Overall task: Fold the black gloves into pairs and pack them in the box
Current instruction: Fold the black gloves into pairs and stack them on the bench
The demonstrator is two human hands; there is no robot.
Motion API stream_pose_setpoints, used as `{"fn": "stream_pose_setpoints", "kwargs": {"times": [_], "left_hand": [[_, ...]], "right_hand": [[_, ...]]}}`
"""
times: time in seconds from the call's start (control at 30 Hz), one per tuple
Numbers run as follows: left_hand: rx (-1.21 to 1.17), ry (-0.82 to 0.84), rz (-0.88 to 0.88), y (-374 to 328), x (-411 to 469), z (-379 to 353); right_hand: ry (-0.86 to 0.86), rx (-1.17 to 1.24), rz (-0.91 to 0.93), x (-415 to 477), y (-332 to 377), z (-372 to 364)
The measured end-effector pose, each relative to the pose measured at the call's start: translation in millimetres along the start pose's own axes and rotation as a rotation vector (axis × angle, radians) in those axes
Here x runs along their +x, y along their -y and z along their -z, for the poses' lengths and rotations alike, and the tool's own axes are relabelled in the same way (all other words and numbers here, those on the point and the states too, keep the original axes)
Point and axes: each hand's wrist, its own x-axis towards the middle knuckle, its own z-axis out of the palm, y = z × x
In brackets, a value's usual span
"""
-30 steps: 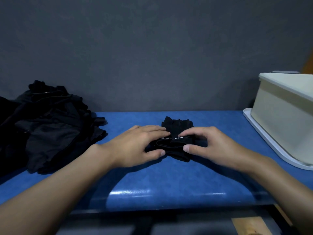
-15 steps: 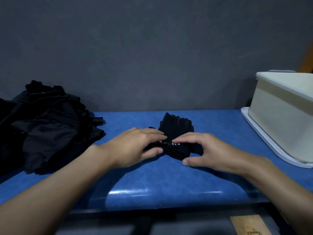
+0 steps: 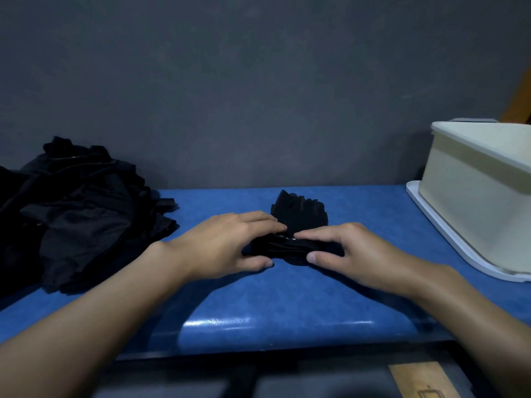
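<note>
The folded gloves (image 3: 300,214) lie mid-table (image 3: 258,305), toward the back edge. The left hand (image 3: 227,245) and right hand (image 3: 353,251) each pinch the near fold between thumb and fingers. A black pile (image 3: 80,214) sits at the left end. The cream box (image 3: 474,202) stands at the right end.

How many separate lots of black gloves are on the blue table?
2: a loose heap at the left, and a folded bundle mid-table, pinched by the left hand and right hand. The box may hide more.

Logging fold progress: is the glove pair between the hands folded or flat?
Partly folded: left hand and right hand pinch the near end of the glove pair, doubled into a band; finger end lies flat beyond.
</note>
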Motion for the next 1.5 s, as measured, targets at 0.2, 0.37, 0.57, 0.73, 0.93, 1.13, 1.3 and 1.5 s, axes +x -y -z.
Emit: {"fn": "stream_pose_setpoints", "kwargs": {"times": [0.2,0.37,0.57,0.73,0.93,1.13,1.3,1.5], "left_hand": [[0.024,-0.074,-0.027,1.7,-0.7,-3.1],[0.019,-0.148,-0.03,-2.0,-0.6,-2.7],[-0.086,-0.275,0.006,-8.2,0.1,-5.2],[-0.292,-0.268,0.067,-11.0,-0.7,-5.0],[-0.475,-0.277,0.095,-13.8,0.8,-9.0],[-0.57,-0.327,0.131,-15.3,6.8,-14.3],[-0.579,-0.356,0.203,-11.1,15.3,-22.5],[-0.525,-0.379,0.297,-12.1,22.7,-28.2]], "right_hand": [[0.006,-0.002,-0.024,-0.9,2.2,1.3],[0.02,0.047,-0.024,0.4,0.3,0.6],[-0.141,-0.016,0.03,1.9,-2.4,-3.1],[-0.186,0.153,0.01,2.7,-5.1,-3.8],[-0.195,0.349,-0.028,7.4,-10.4,-5.6],[-0.245,0.344,-0.009,7.9,-9.9,-6.6],[-0.289,0.349,-0.085,13.8,-14.3,-9.0],[-0.352,0.256,-0.133,23.7,-21.0,-15.6]]}}
